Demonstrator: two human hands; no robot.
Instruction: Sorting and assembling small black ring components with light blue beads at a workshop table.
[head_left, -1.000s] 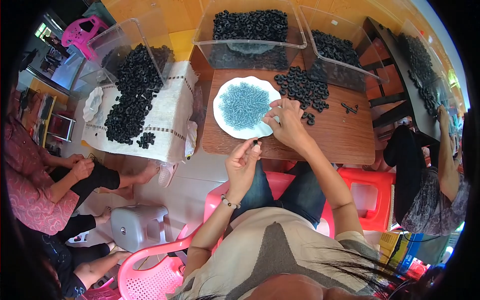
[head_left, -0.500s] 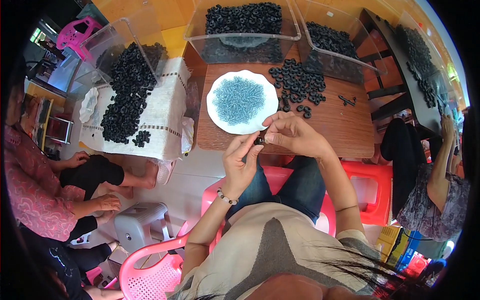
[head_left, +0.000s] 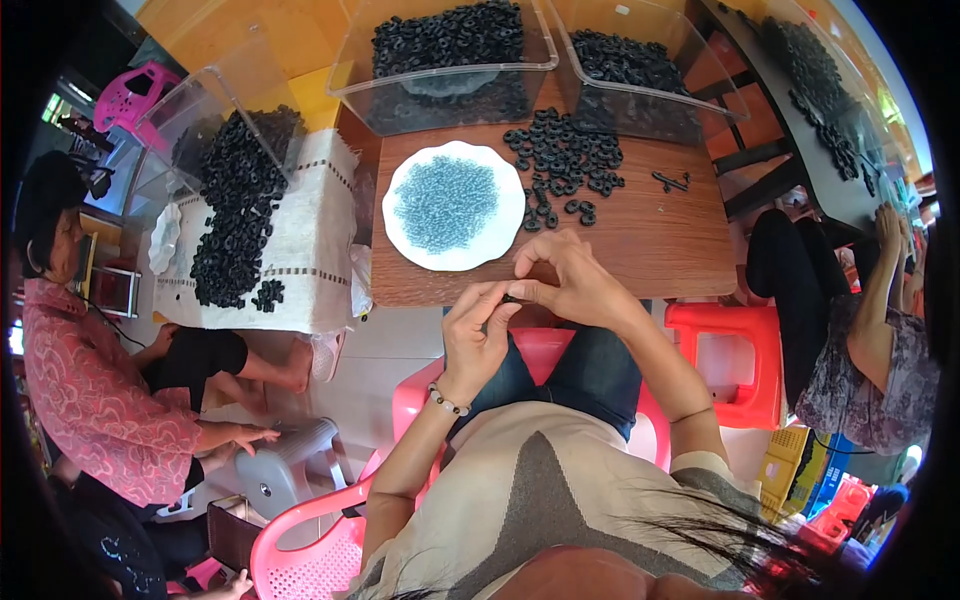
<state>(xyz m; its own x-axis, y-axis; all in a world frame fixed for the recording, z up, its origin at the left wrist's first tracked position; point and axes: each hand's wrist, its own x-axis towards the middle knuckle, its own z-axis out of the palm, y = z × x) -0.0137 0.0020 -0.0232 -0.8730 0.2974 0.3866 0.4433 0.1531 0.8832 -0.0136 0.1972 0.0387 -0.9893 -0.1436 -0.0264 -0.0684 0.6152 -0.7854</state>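
Observation:
Just beyond my lap, at the near edge of the brown wooden table [head_left: 660, 270], my two hands meet fingertip to fingertip. My left hand [head_left: 478, 330], with a beaded bracelet at the wrist, pinches a small black part [head_left: 511, 297], mostly covered by fingers. From the other side, the thumb and forefinger of my right hand [head_left: 575, 285] close on the same part. A white scalloped plate [head_left: 405, 240] on the table bears many tiny clear bluish beads [head_left: 447, 205]. Right of it lies a loose heap of black ring-shaped parts [head_left: 565, 150].
Clear plastic bins [head_left: 440, 100] of black parts line the table's far side. A thin black piece [head_left: 670, 181] lies at right. Another pile of black parts [head_left: 230, 240] covers a cloth-topped table. People sit on both sides; a grey stool [head_left: 290, 465] and red stool [head_left: 735, 365] stand nearby.
The view has shifted, so the tabletop sits further left. My hands have drawn a little lower, away from the plate, with the part more covered. The person at left has reached over the grey stool.

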